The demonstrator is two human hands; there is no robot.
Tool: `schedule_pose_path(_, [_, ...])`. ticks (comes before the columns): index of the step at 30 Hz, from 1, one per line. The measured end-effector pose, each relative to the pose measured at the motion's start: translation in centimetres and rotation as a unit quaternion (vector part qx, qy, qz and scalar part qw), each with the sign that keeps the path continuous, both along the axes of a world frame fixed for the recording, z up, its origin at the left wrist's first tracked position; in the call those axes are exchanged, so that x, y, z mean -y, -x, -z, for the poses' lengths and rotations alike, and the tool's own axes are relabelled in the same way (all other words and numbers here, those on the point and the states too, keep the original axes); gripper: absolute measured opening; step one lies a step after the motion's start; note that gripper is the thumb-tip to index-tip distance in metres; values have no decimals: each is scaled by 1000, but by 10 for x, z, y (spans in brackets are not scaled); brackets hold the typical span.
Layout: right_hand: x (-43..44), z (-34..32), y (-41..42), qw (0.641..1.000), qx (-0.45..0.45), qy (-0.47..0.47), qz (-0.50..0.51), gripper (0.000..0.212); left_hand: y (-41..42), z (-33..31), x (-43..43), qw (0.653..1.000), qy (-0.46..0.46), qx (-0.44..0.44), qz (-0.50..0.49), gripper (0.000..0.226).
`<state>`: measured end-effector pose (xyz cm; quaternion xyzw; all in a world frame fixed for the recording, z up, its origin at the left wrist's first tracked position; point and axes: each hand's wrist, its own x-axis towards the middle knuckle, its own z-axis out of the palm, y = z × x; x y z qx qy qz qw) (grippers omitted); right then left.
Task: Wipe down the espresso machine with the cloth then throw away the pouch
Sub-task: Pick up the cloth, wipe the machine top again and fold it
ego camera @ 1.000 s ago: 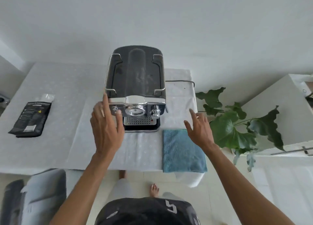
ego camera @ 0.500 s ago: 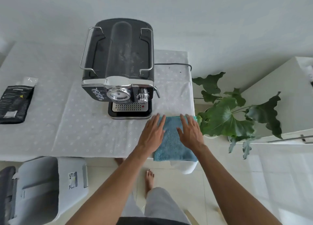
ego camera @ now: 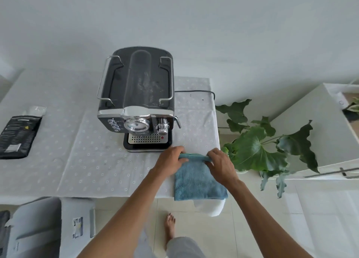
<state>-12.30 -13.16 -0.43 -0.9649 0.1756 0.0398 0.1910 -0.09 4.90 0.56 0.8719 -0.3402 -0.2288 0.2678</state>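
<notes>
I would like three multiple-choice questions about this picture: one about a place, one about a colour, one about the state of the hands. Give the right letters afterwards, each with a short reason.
1. Where does the pouch lie?
A. On the table, far to the left of the espresso machine
B. On top of the machine
C. On the floor

2. What colour is the cloth?
A. Red
B. Blue
C. Yellow

3. What are the hands doing?
A. Both grip the cloth's far edge
B. Both lie flat on the machine
C. One holds the pouch

Answers:
1 A: the pouch lies near the table's left side, well apart from the machine.
2 B: the cloth in front of the machine is plainly blue.
3 A: the left hand and the right hand curl their fingers round the lifted far edge.
</notes>
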Motion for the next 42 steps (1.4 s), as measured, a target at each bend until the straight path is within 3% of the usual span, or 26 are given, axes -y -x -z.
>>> schedule_pose_path(3, [-3,-63,7,997,12,-53,-50,11,6,-52,-35,993,103,-40,-31,16])
schedule_pose_path(6, [-12,-138,-5,992,66,-46,-93,22,6,-120,-65,977,196,-39,-71,16])
schedule_pose_path(11, [-40,-256,-61,970,205,-79,-105,29,-32,-232,-96,941,309,66,-121,13])
schedule_pose_path(14, [-52,-291,-119,959,257,-80,-91,27,-88,-267,-94,920,324,144,-169,12])
schedule_pose_path(17, [-61,-287,-182,973,226,-24,-47,36,-155,-262,-80,926,259,196,-192,14])
schedule_pose_path(19, [-78,-270,-205,974,224,37,-12,53,-186,-244,-73,944,212,180,-181,14])
schedule_pose_path(21, [-113,-250,-208,968,248,-29,12,61,-205,-228,-73,955,183,159,-168,12])
schedule_pose_path(23, [-150,-224,-203,973,212,-91,15,65,-216,-216,-77,956,189,139,-175,12])
schedule_pose_path(27, [-183,-185,-213,988,124,-38,80,76,-228,-205,-80,960,184,147,-154,13])
schedule_pose_path(31, [-177,-182,-243,987,122,4,106,77,-244,-201,-74,959,176,178,-135,11])
schedule_pose_path(37, [-179,-179,-227,990,104,23,96,73,-270,-192,-74,974,186,98,-81,9])
schedule_pose_path(42, [-189,-178,-222,987,88,46,123,72,-273,-186,-82,979,179,92,-33,8])
